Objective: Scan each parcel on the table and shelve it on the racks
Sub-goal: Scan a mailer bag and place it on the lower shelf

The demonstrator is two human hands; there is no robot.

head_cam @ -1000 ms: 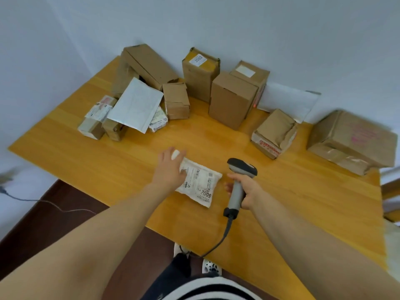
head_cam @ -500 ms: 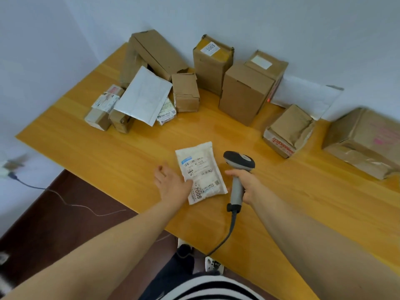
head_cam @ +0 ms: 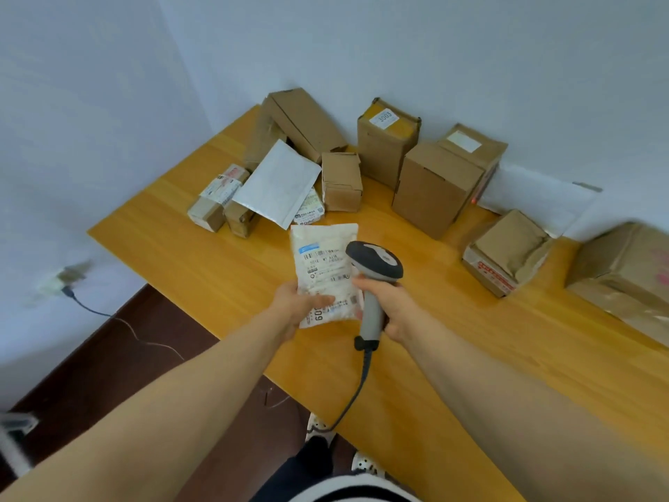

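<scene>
my left hand (head_cam: 295, 302) pinches a pouch (head_cam: 325, 269); my right (head_cam: 389, 306) grips the scanner (head_cam: 374, 269).
scanner beside the pouch's label: a bad angle could misread.

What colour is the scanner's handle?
Light grey, under a darker grey head; the scanner shows clearly in the head view.

Bare-armed, in a black-and-white striped top (head_cam: 347, 490), dark trousers (head_cam: 304, 465), white perforated shoes (head_cam: 365, 464).

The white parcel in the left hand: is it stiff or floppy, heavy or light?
Probably soft yet not limp: the white parcel looks pillowy but stands upright. Likely light, as the left hand holds it by its lower end.
</scene>
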